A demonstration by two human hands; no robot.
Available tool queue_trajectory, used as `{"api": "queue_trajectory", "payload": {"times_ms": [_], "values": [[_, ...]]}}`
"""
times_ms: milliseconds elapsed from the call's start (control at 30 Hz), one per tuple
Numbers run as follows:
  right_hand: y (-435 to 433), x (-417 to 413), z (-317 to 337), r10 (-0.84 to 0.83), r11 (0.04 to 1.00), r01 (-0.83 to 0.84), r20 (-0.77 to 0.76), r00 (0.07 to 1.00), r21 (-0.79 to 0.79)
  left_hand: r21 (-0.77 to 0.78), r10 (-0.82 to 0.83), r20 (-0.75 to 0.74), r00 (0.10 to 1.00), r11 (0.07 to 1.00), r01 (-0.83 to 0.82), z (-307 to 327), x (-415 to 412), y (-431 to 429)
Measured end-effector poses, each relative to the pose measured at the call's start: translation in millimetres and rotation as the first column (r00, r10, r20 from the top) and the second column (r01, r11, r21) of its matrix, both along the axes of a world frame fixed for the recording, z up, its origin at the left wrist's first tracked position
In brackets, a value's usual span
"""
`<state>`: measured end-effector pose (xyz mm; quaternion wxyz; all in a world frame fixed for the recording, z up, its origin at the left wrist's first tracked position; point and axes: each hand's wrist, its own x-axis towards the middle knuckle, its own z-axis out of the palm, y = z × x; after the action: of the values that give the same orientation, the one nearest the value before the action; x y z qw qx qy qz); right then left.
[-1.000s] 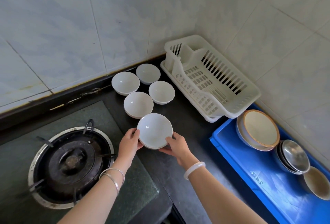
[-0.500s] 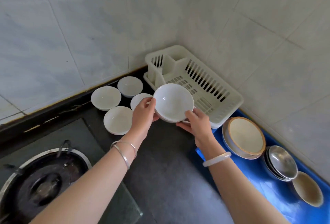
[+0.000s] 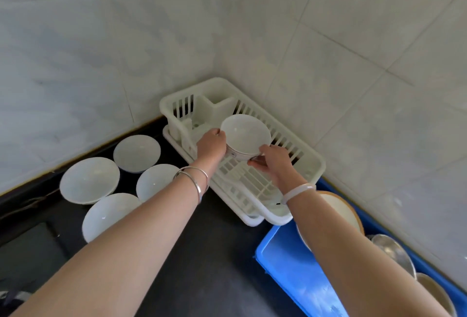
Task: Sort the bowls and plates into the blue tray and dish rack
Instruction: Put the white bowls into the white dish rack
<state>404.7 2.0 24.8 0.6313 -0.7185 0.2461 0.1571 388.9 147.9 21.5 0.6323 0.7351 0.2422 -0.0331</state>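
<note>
I hold a white bowl (image 3: 245,135) over the middle of the white dish rack (image 3: 312,165) in the counter's corner. My left hand (image 3: 211,146) grips its left side and my right hand (image 3: 271,161) grips its lower right rim. Several more white bowls (image 3: 89,180) stand on the dark counter to the left of the rack. The blue tray (image 3: 290,263) lies at the lower right. It holds a tan-rimmed plate (image 3: 341,211), stacked metal bowls (image 3: 394,251) and a beige bowl (image 3: 437,291), partly hidden by my right arm.
Tiled walls close in behind and to the right of the rack. The rack has a cutlery cup (image 3: 218,110) at its far end. A glass stove surface (image 3: 27,253) shows at the lower left edge.
Both hands lifted the white bowl from the counter near the stove and carried it right and away, over the dish rack. The view has swung right, so the burner has left the frame.
</note>
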Motion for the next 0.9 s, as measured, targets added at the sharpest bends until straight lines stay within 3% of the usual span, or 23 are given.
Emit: {"api": "queue_trajectory", "payload": {"times_ms": [167, 300, 433, 633, 900], "values": [[2, 28, -28, -0.022, 0.999, 0.024, -0.088, 0.996, 0.024, 0.015, -0.026, -0.073, 0.997, 1.000, 0.027, -22, 31, -1], [13, 42, -42, 0.009, 1.000, -0.007, -0.092, 0.996, 0.029, -0.078, 0.024, -0.125, 0.992, 0.996, -0.034, -39, 46, 3], [21, 53, -52, 0.000, 0.999, 0.004, -0.097, 0.995, 0.040, -0.076, 0.026, -0.131, 0.991, 0.996, -0.036, -48, 61, 6], [30, 67, -62, 0.022, 1.000, -0.021, -0.063, 0.998, 0.013, -0.066, 0.034, -0.118, 0.992, 0.997, -0.042, -60, 73, 11], [39, 71, -70, -0.051, 0.987, 0.043, 0.050, 0.997, 0.152, -0.089, 0.099, -0.040, 0.994, 0.991, -0.102, -69, 82, 15]]}}
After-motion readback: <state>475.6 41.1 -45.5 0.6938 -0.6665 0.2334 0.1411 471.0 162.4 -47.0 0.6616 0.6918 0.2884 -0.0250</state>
